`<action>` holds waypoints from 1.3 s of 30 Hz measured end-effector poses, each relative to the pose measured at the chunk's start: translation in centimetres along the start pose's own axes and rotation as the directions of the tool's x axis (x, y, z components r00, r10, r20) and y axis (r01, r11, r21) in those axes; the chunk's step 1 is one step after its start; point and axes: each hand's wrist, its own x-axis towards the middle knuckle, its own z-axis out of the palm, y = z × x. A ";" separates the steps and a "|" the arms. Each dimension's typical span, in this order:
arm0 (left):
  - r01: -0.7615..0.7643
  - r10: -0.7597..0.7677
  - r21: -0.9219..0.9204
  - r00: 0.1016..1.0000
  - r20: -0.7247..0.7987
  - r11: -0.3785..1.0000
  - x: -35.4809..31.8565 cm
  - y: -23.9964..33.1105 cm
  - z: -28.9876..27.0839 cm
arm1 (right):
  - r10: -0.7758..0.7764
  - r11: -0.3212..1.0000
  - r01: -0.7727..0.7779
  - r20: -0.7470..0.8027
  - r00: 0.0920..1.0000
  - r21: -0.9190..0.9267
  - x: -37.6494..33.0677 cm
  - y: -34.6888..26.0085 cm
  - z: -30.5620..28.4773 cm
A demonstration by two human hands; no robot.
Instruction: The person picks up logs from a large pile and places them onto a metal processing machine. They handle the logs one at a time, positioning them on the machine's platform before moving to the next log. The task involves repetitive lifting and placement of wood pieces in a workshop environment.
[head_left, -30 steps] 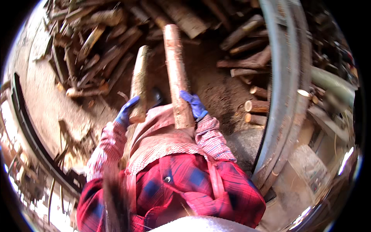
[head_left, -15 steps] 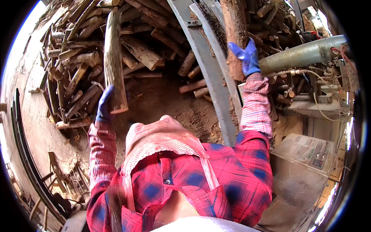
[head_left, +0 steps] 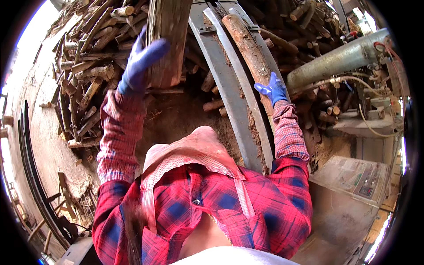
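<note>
A long split log (head_left: 168, 42) stands raised in front of me on the left, its upper end out of view. My left hand (head_left: 143, 62), in a blue glove, is at its left edge, with part of the hand across the wood; the far side of the grip is hidden. On the right a round brown log (head_left: 248, 46) lies lengthwise along the grey metal trough (head_left: 234, 106). My right hand (head_left: 274, 90), also blue-gloved, is at the side of this log near its lower part, thumb and fingers spread.
A large pile of logs (head_left: 95, 70) fills the far left and continues behind the trough. A thick metal cylinder (head_left: 338, 59) with hoses juts in from the right. Below it stands a dusty box-like cover (head_left: 349, 181). Black metal rails (head_left: 33, 172) run along the far left.
The split log has come up and closer, shifting right with my left hand. The round log has gone down into the trough, and my right hand has lowered and spread its fingers.
</note>
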 end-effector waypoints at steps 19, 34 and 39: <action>0.658 -0.651 0.123 0.667 0.362 0.743 -5.7 -15.1 8.8 | 0.138 -0.066 0.206 -0.195 0.971 0.976 -12.3 -13.0 4.2; 0.442 -0.523 -0.336 0.826 -0.210 0.832 -4.8 -17.0 1.7 | -0.442 0.220 0.191 -0.077 0.894 0.957 -15.3 -18.4 9.4; 0.207 -0.207 0.016 0.978 0.024 0.978 2.6 -8.9 6.3 | -0.271 -0.074 0.200 -0.213 0.939 0.977 -7.9 -17.0 5.0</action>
